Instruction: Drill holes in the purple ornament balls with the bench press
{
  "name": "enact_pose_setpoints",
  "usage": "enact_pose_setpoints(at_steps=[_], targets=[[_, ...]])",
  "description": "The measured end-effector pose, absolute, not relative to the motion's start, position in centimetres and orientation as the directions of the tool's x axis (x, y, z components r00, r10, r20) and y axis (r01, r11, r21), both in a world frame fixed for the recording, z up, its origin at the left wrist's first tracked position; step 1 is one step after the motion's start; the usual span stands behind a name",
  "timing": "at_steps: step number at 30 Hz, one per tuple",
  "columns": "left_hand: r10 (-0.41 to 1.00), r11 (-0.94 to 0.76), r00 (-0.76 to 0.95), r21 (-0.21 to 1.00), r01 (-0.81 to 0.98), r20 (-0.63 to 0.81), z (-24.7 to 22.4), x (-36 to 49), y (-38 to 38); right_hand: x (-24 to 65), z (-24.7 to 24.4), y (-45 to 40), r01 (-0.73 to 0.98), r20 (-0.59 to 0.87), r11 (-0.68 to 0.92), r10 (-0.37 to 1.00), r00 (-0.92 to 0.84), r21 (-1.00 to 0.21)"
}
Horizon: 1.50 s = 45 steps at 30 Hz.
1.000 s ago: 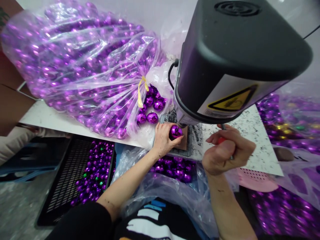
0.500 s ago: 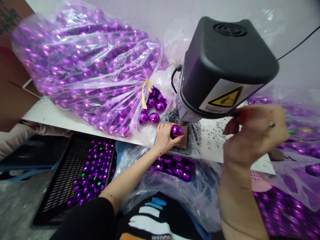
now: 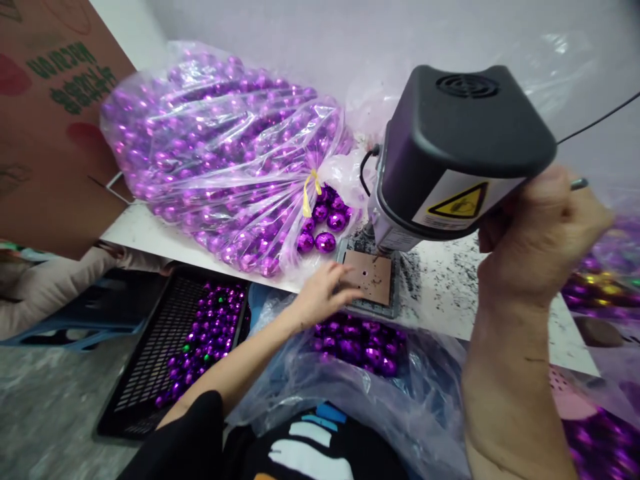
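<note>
A small workshop is indicated. A motorized bench machine [image 3: 470, 140] bearing a yellow warning label [image 3: 459, 201] is set on a white worktable [image 3: 450, 287] strewn with dark shavings [image 3: 411, 275]. Faceted purple balls [image 3: 213, 333] are kept in bulk in a clear bag [image 3: 230, 167] and a black crate [image 3: 143, 363], above a bare grey floor [image 3: 50, 400].

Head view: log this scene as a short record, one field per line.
Left hand: open, no ball visible in it, beside the brown pad
Right hand: closed on a lever, mostly hidden
Machine: black, yellow warning triangle
Clear bag: full of purple balls, yellow tie
Loose balls: purple, near the tie
Crate: black mesh, purple balls, a few green
</note>
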State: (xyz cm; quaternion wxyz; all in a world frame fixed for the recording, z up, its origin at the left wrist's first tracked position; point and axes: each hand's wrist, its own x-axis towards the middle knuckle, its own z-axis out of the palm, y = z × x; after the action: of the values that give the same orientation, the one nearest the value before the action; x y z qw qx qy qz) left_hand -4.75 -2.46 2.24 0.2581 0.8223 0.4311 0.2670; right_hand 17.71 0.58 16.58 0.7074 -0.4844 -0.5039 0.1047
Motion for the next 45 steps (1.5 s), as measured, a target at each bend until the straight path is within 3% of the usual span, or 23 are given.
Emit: enact_pose_setpoints(at_steps=[4,6,8,10,13,17,20,25,32,40,45], targets=[[0.895,-0.424,0.316,0.383,0.820,0.314,1.6,-5.1,4.2,17.9,16.6,0.5,0.344,0.604,0.496,0.642,0.473,-0.797],[0.896,-0.420,0.323,0.340,0.842,0.305,1.7,-5.0,5.5,18.1,16.6,0.4,0.348,0.582,0.467,0.655,0.481,-0.813],[0.893,-0.434,0.306,0.452,0.780,0.329,2.2,-4.6,5.2,18.3,16.7,0.5,0.345,0.563,0.445,0.668,0.487,-0.827],[0.915,-0.402,0.251,0.674,0.621,0.315,2.9,-4.0,3.6,18.3,16.8,0.7,0.337,0.552,0.437,0.672,0.494,-0.834],[0.949,-0.182,0.299,0.947,0.263,0.099,3.4,-3.1,1.1,18.2,17.1,1.5,0.334,0.538,0.422,0.663,0.520,-0.843],[0.905,0.095,0.416,0.995,0.021,-0.095,2.6,-2.6,-0.2,18.1,17.4,2.5,0.303,0.493,0.389,0.661,0.566,-0.870],[0.922,0.015,0.386,0.999,0.051,-0.033,1.2,-2.5,0.1,18.5,17.2,2.9,0.312,0.507,0.400,0.667,0.546,-0.862],[0.962,-0.192,0.249,0.932,0.306,0.117,-0.4,-1.8,0.4,18.9,16.8,2.9,0.370,0.526,0.378,0.665,0.530,-0.849],[0.885,-0.456,0.336,0.743,0.490,0.321,-0.1,-0.2,0.3,18.8,16.8,2.9,0.347,0.541,0.416,0.666,0.514,-0.841],[0.841,-0.541,0.339,0.652,0.532,0.421,-0.9,0.6,0.1,18.7,16.6,2.8,0.371,0.562,0.425,0.662,0.495,-0.826],[0.833,-0.552,0.368,0.585,0.594,0.412,-1.1,0.7,-0.3,18.5,16.8,2.8,0.355,0.557,0.429,0.650,0.517,-0.831]])
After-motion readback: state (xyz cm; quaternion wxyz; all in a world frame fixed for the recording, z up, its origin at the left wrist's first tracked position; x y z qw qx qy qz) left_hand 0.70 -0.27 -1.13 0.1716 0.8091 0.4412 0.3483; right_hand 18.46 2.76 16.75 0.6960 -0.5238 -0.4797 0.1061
